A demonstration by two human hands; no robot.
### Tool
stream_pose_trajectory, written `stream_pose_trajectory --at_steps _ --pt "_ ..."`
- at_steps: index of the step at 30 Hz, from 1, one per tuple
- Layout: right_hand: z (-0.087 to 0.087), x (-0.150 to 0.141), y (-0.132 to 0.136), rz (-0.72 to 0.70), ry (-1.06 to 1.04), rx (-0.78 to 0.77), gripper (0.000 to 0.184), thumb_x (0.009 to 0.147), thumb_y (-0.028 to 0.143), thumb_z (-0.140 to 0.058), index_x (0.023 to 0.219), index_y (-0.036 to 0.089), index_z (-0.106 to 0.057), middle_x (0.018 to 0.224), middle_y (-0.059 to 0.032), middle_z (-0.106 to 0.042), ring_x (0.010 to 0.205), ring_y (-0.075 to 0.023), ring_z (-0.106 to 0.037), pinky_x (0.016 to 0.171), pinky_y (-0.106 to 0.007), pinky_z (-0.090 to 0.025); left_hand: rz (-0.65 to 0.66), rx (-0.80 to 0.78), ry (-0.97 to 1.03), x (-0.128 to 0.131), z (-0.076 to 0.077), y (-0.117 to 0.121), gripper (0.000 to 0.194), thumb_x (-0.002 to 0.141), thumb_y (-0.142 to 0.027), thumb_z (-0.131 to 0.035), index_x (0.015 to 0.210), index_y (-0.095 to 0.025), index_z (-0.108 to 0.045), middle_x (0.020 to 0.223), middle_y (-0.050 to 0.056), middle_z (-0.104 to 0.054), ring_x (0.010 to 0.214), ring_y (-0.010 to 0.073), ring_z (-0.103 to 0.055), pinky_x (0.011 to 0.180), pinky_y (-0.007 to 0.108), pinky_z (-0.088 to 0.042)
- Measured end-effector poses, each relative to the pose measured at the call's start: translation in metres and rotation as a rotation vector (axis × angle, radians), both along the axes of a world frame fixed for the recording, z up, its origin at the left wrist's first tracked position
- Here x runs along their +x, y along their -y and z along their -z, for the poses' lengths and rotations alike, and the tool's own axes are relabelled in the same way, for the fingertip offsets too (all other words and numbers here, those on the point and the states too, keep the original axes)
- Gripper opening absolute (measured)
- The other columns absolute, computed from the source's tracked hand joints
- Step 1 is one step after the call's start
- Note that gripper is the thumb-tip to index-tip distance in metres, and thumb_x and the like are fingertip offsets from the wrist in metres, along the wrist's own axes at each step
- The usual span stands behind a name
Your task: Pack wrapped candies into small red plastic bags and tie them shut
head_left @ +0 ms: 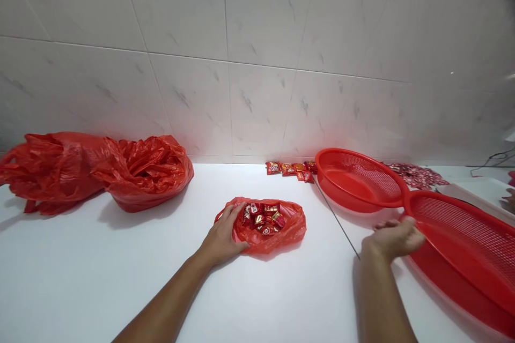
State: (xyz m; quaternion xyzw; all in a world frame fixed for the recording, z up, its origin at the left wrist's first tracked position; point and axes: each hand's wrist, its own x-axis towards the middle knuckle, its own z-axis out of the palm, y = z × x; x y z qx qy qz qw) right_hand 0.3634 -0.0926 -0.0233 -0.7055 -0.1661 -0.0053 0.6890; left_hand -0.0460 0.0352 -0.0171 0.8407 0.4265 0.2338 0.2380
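Observation:
A small red plastic bag (281,233) lies open on the white table, with several red wrapped candies (263,218) inside. My left hand (223,238) rests on the bag's left edge, fingers curled over the plastic. My right hand (394,237) grips the near rim of a large red mesh basket (470,246) at the right, fingers wrapped over the edge.
A second red mesh basket (358,178) sits behind the first. Loose candies (292,169) lie by the wall, and more red packets (418,174) lie behind the baskets. Big red plastic bags (100,169) fill the far left. A tiled wall backs the table.

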Motion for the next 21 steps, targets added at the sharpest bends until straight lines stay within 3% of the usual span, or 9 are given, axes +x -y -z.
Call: stream_pose_trajectory --at_steps 1,2,4,5,7,12,16,19,21 --pt "-0.003 -0.019 -0.006 0.108 0.108 0.05 0.063 0.093 0.076 -0.023 0.112 0.029 -0.061 0.091 -0.01 -0.056 0.069 -0.0267 -0.05 0.065 -0.046 -0.049 -0.004 0.003 0.0 -0.001 0.002 -0.001 0.108 0.07 -0.024 -0.08 0.164 -0.04 -0.027 0.166 0.006 -0.037 0.146 0.0358 -0.048 0.113 0.049 -0.051" --pt "-0.006 -0.039 -0.011 0.062 0.247 0.048 0.05 0.092 0.071 -0.045 0.104 0.026 -0.064 0.089 -0.0098 -0.06 0.073 -0.0273 -0.056 0.071 -0.045 -0.052 -0.003 0.006 -0.001 -0.001 0.004 -0.001 0.109 0.07 -0.025 -0.08 0.164 -0.039 -0.027 0.167 0.007 -0.036 0.146 0.0366 -0.048 0.113 0.049 -0.05" --pt "-0.012 -0.081 -0.022 -0.391 0.505 -0.041 0.034 0.095 0.056 -0.057 0.095 0.025 -0.071 0.086 -0.0094 -0.069 0.076 -0.0267 -0.062 0.076 -0.043 -0.054 0.004 0.011 -0.001 -0.002 0.007 -0.002 0.111 0.069 -0.024 -0.081 0.165 -0.039 -0.026 0.168 0.007 -0.035 0.147 0.0377 -0.046 0.114 0.051 -0.05" --pt "-0.014 -0.1 -0.027 -0.609 0.622 -0.089 0.029 0.098 0.048 -0.056 0.102 0.025 -0.075 0.096 -0.0097 -0.074 0.085 -0.0272 -0.065 0.082 -0.043 -0.055 0.005 0.012 -0.002 -0.003 0.008 -0.002 0.112 0.069 -0.023 -0.081 0.165 -0.039 -0.025 0.168 0.008 -0.034 0.148 0.038 -0.045 0.115 0.052 -0.049" --pt "-0.015 -0.127 -0.034 -0.828 0.806 -0.223 0.028 0.102 0.037 -0.053 0.11 0.028 -0.079 0.116 -0.0073 -0.076 0.1 -0.0285 -0.065 0.091 -0.044 -0.054 -0.001 0.006 -0.01 -0.004 0.009 -0.001 0.113 0.07 -0.023 -0.081 0.166 -0.039 -0.025 0.171 0.008 -0.03 0.153 0.0384 -0.04 0.118 0.053 -0.046" --pt "-0.005 -0.124 -0.035 -0.739 0.859 -0.557 0.029 0.097 0.032 -0.06 0.12 0.026 -0.077 0.114 -0.0079 -0.077 0.1 -0.0315 -0.063 0.083 -0.043 -0.052 -0.024 -0.003 -0.02 -0.004 0.008 0.004 0.113 0.073 -0.029 -0.084 0.167 -0.037 -0.023 0.173 0.01 -0.025 0.16 0.0407 -0.024 0.125 0.06 -0.036" --pt "0.002 -0.102 -0.026 -0.795 0.829 -0.634 0.031 0.088 0.031 -0.067 0.116 0.023 -0.078 0.111 -0.01 -0.073 0.101 -0.0305 -0.067 0.084 -0.041 -0.054 0.024 0.027 0.003 0.0 0.008 0.006 0.113 0.073 -0.029 -0.085 0.167 -0.038 -0.024 0.171 0.008 -0.031 0.159 0.04 -0.026 0.125 0.059 -0.037" --pt "-0.003 -0.103 -0.022 -0.843 0.826 -0.509 0.023 0.088 0.021 -0.057 0.096 0.024 -0.078 0.1 -0.0076 -0.072 0.09 -0.0253 -0.07 0.079 -0.037 -0.055 -0.024 0.099 0.027 0.001 0.007 0.005 0.101 0.079 -0.034 -0.082 0.165 -0.034 -0.029 0.169 0.01 -0.037 0.157 0.04 -0.03 0.124 0.061 -0.035" --pt "-0.01 -0.107 -0.019 -0.759 0.845 -0.28 0.023 0.088 0.018 -0.055 0.095 0.024 -0.077 0.116 -0.0109 -0.073 0.101 -0.0271 -0.071 0.087 -0.04 -0.057 -0.09 0.218 0.074 0.0 0.006 0.006 0.087 0.084 -0.043 -0.078 0.161 -0.029 -0.038 0.162 0.012 -0.046 0.152 0.039 -0.038 0.124 0.06 -0.035"
